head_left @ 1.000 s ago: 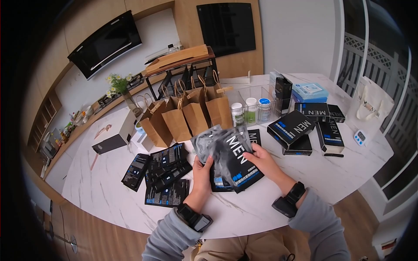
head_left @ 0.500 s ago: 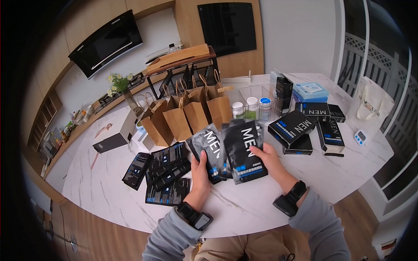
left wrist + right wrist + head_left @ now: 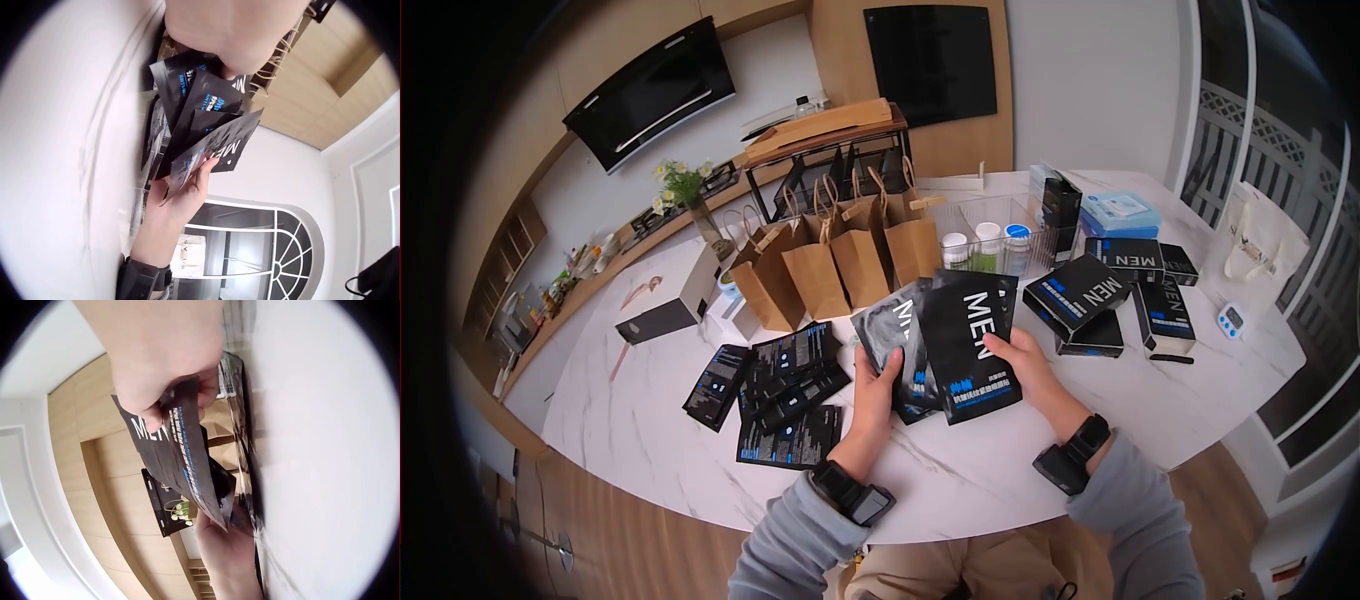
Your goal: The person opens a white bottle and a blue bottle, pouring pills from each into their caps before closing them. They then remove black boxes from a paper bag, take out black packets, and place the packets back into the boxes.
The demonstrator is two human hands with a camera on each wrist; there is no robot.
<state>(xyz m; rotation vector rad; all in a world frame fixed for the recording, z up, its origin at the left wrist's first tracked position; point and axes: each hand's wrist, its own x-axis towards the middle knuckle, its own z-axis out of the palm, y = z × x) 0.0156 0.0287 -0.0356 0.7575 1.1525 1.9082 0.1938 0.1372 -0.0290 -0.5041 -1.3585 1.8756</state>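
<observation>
Above the front of the table, both hands hold a fan of black sachets printed "MEN" (image 3: 972, 385). My left hand (image 3: 874, 392) pinches the left side of the fan, thumb on the front. On the other side my right hand (image 3: 1032, 368) pinches the frontmost sachet (image 3: 165, 453) at its edge, thumb over the printed face. Several sachets overlap in the left wrist view, with the right hand's fingers curled behind the nearest one. A loose pile of black sachets (image 3: 792, 437), backs up, lies left of my left hand.
Brown paper bags (image 3: 812, 280) stand behind the hands, beside a clear divided bin (image 3: 1040, 235) with bottles. Black "MEN" boxes (image 3: 1080, 295) are stacked at the right, near a small timer (image 3: 1230, 320) and a white tote bag (image 3: 1265, 240). A white-and-grey box (image 3: 665, 300) sits far left.
The sachets, first bunched together, have been spread into a fan between the hands. Sachets that lay on the table under them are now up in the hands.
</observation>
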